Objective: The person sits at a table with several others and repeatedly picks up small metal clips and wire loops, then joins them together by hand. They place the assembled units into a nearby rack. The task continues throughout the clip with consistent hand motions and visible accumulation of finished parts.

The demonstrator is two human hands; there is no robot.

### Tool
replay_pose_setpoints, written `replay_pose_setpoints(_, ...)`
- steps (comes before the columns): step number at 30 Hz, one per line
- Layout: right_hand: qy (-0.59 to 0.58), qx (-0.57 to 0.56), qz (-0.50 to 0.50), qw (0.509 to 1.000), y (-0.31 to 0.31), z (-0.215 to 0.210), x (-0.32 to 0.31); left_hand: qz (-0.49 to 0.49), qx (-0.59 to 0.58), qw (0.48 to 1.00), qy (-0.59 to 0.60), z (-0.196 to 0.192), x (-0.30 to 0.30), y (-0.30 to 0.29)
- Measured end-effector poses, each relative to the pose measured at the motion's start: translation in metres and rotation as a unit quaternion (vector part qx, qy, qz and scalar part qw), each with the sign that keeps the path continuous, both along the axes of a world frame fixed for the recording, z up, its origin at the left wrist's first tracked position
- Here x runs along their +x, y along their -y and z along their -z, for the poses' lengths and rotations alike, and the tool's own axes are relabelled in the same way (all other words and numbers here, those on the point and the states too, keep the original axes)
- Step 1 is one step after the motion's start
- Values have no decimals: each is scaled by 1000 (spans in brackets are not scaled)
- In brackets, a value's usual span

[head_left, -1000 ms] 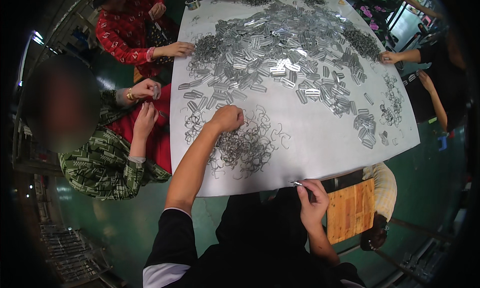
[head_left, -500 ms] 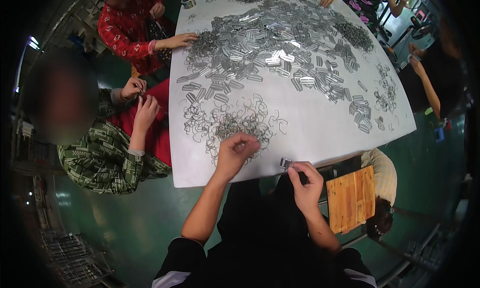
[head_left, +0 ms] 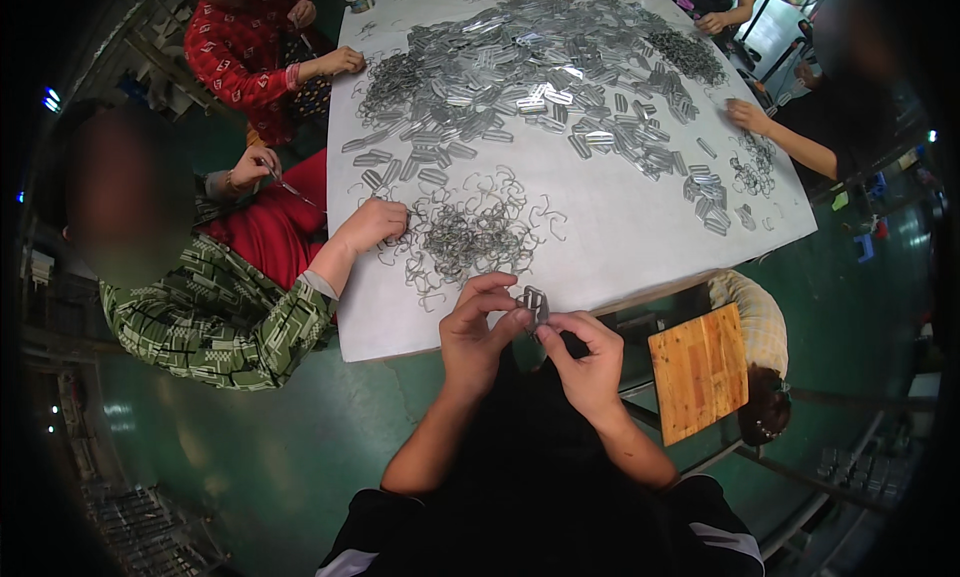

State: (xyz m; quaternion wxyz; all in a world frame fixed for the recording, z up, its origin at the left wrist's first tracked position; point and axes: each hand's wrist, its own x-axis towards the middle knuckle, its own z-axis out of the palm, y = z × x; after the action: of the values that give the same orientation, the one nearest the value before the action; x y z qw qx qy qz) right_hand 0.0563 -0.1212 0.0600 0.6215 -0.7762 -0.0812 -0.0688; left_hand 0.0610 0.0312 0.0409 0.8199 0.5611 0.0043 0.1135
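Just off the table's near edge, my two hands meet around a small slotted metal buckle (head_left: 537,300). My right hand (head_left: 588,362) pinches its lower end between thumb and fingertips. At the buckle's left side my left hand (head_left: 478,332) is closed, thumb against fingers, on what looks like a thin wire hook; the fingertips partly hide it. Beyond my left hand lies a loose, tangled pile of curved wire hooks (head_left: 470,239) on the white tabletop (head_left: 610,247). A large heap of flat, slotted metal buckle plates (head_left: 500,77) covers the table's far middle.
A co-worker's hand (head_left: 378,222) reaches into the left side of the hook pile. Another co-worker's hand (head_left: 345,61) rests by the far-left hooks; one more hand (head_left: 748,117) is at the right. A wooden stool (head_left: 700,374) stands right of me, a person bent beside it.
My left hand has come from the hook pile to the buckle, and my right hand has brought the buckle left to meet it. The left co-worker's hand has reached onto the table.
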Motion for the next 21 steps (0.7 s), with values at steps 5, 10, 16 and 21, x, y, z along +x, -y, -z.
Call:
replay_pose_setpoints(5, 6, 1, 7, 1000, -1, -1, 1, -37, 77, 995, 56, -6, 2, 6)
replay_pose_setpoints(10, 27, -6, 3, 1000, 0, 1, 10, -27, 36, 998, 48, -2, 9, 15)
replay_pose_setpoints(16, 63, -3, -53, 997, 12, 9, 37, -39, -3, 991, 127, -1, 17, 24)
replay_pose_setpoints(21, 35, -56, 100, 993, 31, 48, 156, -53, 44, 985, 157, -11, 22, 22)
